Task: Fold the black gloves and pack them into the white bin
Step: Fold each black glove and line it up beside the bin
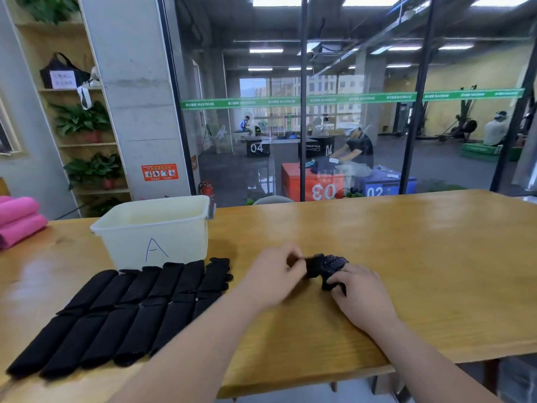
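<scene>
Black knitted fabric is bunched between both hands: one dotted glove (325,270) lies on the wooden table (421,257), to the right of the white bin (157,231) and apart from it. The left hand (273,274) pinches one end of it with curled fingers, and the right hand (360,289) grips the near part, fingers curled over the fabric.

I judge the step to be the folding of this glove; the packing is not yet begun for it. The next move calls for pressing the fold flat, then carrying it leftward over the bin's rim. The laid-out gloves (116,312) wait in two rows in front of the bin (whether they are already folded or only flattened, I cannot tell).

The bin's front wall hides its bottom, so what it holds is unknown. The left hand is blurred, and the fingertips of both hands are partly covered by the fabric.
</scene>
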